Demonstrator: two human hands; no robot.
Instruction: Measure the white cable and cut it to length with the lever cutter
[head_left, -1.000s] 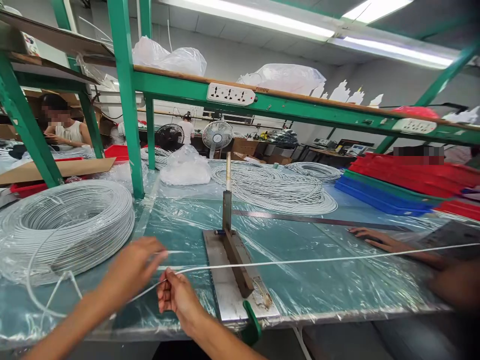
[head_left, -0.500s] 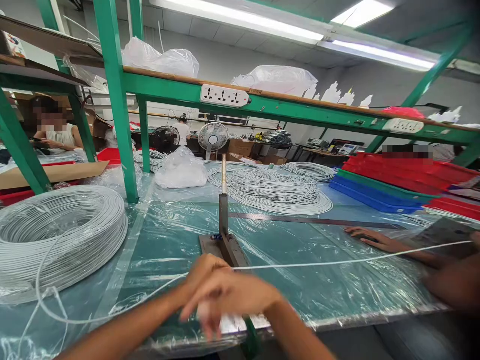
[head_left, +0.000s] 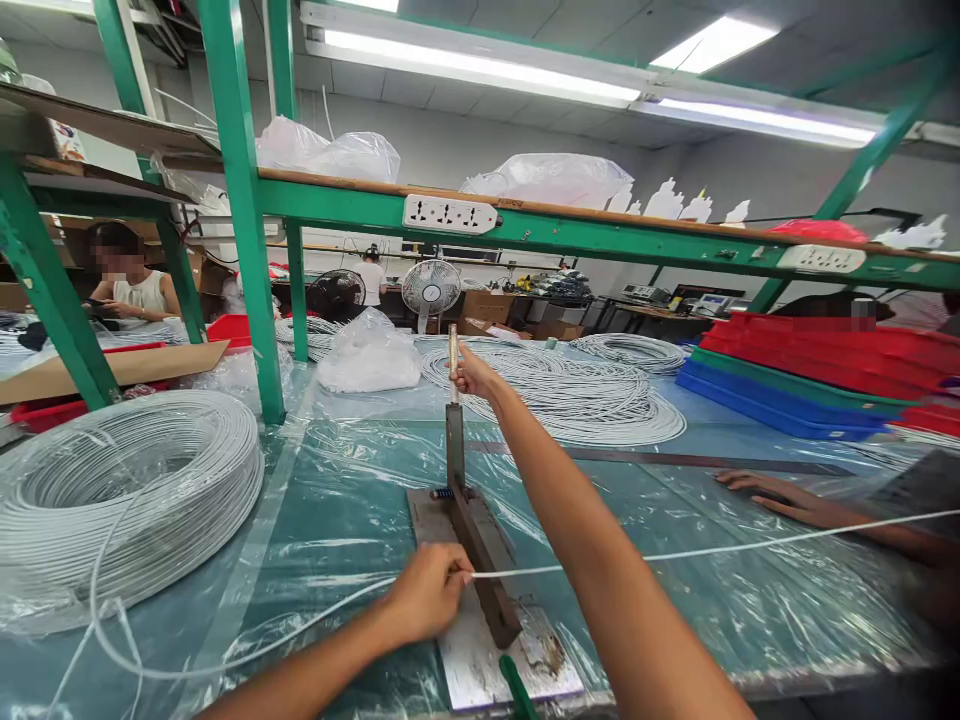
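My left hand (head_left: pixel 431 592) pinches a white cable (head_left: pixel 322 612) just left of a bench cutter (head_left: pixel 484 575). From there the cable crosses the cutter's metal bar and runs off to the right, passing my right forearm. My right hand (head_left: pixel 474 372) is wrapped round the cutter's upright lever handle (head_left: pixel 453 350), near its top. The metal base plate (head_left: pixel 457 660) lies at the table's front edge, with a green handle (head_left: pixel 516 685) at its near end. On the left, the cable loops back toward a big coil of white cable (head_left: pixel 217 500).
A co-worker's hand (head_left: pixel 772 492) rests on the table at right, near a long steel ruler (head_left: pixel 675 460). Loose cable coils (head_left: pixel 600 400) and a plastic bag (head_left: pixel 367 355) lie behind. Stacked red and blue trays (head_left: pixel 765 400) stand at right. A green shelf frame (head_left: pixel 240 230) spans above.
My right hand has gone from beside my left hand up and forward to the lever handle, closing on it. My left hand still holds the cable. The view has tilted slightly up.
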